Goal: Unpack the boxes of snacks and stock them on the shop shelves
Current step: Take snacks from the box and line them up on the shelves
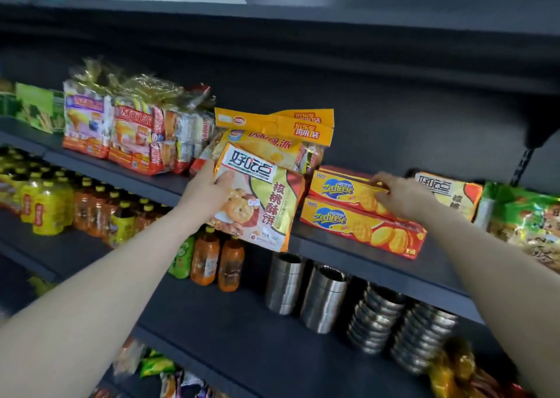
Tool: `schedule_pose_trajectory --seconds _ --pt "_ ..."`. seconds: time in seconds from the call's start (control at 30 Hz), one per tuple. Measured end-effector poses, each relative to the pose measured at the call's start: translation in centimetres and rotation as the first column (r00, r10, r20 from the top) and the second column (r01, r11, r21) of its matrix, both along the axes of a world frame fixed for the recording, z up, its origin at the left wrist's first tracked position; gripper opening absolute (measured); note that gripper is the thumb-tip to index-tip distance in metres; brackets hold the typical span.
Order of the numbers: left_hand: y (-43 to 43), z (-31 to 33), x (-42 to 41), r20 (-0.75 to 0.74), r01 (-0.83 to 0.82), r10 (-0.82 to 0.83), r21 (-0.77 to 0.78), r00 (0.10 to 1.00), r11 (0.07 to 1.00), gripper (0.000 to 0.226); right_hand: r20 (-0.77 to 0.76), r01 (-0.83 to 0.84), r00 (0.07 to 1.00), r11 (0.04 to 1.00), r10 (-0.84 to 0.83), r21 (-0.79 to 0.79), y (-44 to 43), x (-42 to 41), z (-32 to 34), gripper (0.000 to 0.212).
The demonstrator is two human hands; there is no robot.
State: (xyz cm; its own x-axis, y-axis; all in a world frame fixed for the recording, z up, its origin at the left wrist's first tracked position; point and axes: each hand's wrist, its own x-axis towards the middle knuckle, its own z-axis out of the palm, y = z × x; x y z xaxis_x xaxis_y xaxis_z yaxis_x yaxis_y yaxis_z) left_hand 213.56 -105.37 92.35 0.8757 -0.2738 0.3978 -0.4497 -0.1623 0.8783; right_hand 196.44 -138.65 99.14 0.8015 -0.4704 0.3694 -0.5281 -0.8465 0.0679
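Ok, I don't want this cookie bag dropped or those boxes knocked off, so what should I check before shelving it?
1. Left hand grips the cookie bag: ok, thumb across its front.
2. Right hand on the stacked Zecheese boxes: ok, fingers curl over the upper one.
3. Free shelf spot between the yellow pie bags and the boxes: cannot tell, the held bag hides it.
4. Matching bag found: ok, it stands right of the boxes.
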Motion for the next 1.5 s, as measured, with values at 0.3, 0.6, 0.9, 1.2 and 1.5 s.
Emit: schedule_pose_trajectory --seconds 0.3,0.6,0.9,1.2,1.5 --pt "-3.2 1.5 -2.3 -0.037 0.193 -0.2 -0.133 0.979 0.972 0.042 0.395 -0.258 0.896 0.962 0.203 0.091 6.3 -1.8 -0.3 0.036" --pt "-9.0 2.4 -8.1 0.084 0.43 -0.43 0.021 0.899 0.903 0.036 0.593 -0.493 0.805 0.555 -0.001 0.67 7.8 -8.2 -0.8 0.036" --pt "-16.4 4.1 -11.1 0.65 0.066 -0.376 0.448 0.661 0.892 0.051 0.734 -0.306 0.653 0.822 -0.186 0.48 0.2 -20.2 2.7 0.012" --pt "-24.5 4.7 -11.0 0.666 -0.152 -0.391 0.604 0.635 0.783 0.062 0.681 -0.02 0.667 0.905 -0.304 0.424 -12.7 -20.2 0.9 0.019" --pt "-27.0 2.5 -9.7 0.733 -0.329 -0.285 0.57 0.618 0.753 0.076 0.556 0.026 0.807 0.953 -0.198 0.302 -20.4 -10.8 -1.3 0.027"
